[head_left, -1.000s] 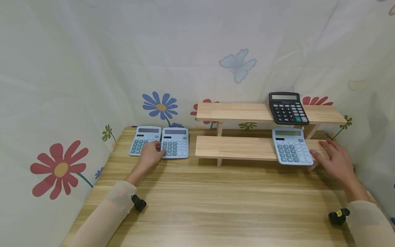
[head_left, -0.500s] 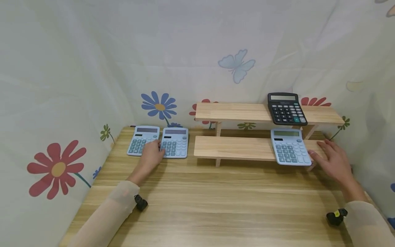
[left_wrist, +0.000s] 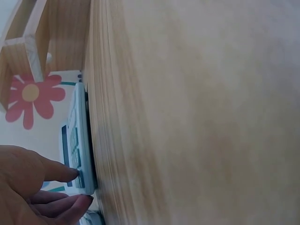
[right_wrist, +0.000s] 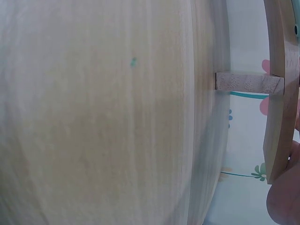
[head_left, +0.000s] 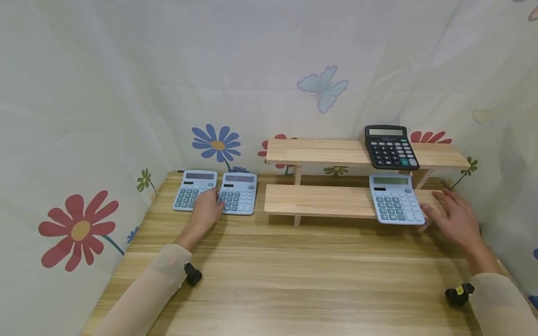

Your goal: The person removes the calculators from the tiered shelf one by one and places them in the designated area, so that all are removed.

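Observation:
My left hand (head_left: pixel 204 210) pinches the left edge of a light blue calculator (head_left: pixel 244 196) on the table. In the left wrist view the thumb lies on the keypad side and the fingers sit at the calculator's edge. Just left of it lies a second light blue calculator (head_left: pixel 189 192), partly covered by the hand. My right hand (head_left: pixel 458 223) rests with relaxed fingers at the right end of the lower wooden shelf (head_left: pixel 319 199). Its thumb is right by the edge of a third light blue calculator (head_left: pixel 396 199), which leans there. In the right wrist view only part of this hand shows.
A black calculator (head_left: pixel 391 147) leans on the upper shelf (head_left: pixel 315 151), behind the light blue one. The two-tier stand is at the back right of the wooden table (head_left: pixel 294 270). A flowered cloth (head_left: pixel 252 70) hangs behind everything.
The calculator in my left hand has turned slightly, its top edge shifting a little to the right. My right hand stays at the shelf end.

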Tool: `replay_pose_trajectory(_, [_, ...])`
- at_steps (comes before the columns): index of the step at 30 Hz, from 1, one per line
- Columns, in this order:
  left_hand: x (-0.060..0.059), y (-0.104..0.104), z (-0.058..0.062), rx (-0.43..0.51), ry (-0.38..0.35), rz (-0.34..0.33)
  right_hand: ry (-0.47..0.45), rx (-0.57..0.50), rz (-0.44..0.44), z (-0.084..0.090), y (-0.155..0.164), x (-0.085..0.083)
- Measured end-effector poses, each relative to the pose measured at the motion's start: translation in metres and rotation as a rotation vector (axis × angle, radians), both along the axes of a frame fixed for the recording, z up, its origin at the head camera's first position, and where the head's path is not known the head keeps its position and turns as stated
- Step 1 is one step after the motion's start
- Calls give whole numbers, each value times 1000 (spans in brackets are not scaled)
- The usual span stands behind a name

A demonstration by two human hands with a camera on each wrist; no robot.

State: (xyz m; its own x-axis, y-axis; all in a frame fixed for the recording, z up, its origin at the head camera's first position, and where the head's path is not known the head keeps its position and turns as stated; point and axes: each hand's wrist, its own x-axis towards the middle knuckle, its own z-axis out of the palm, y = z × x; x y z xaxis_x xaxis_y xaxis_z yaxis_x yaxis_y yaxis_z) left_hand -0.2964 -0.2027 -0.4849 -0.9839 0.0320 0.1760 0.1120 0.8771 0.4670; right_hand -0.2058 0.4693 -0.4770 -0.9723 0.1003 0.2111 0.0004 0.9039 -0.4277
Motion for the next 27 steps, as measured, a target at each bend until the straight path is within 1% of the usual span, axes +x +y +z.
replay_pose_trajectory(6, [0, 1, -1, 1, -4, -1, -5, 2, -6, -1, 1, 0])
replay_pose_trajectory(12, [1, 0, 1, -10, 0, 4, -6, 8, -10, 0, -1, 1])
replay_pose_trajectory(15, [3, -2, 5, -12, 37, -10, -6, 8, -9, 0, -3, 0])
replay_pose_trajectory(17, [5, -1, 12, -2, 67, -23, -7, 7, -9, 0, -3, 0])
replay_pose_trajectory(19, [7, 1, 21, 6, 104, -40, -6, 4, -9, -1, -3, 0])
replay_pose_trajectory(24, [17, 12, 52, 39, 162, -68, -8, -3, -11, 0, -2, 1])
replay_pose_trajectory(27, [25, 23, 71, 64, 186, -93, -9, -1, -10, -1, -1, 1])
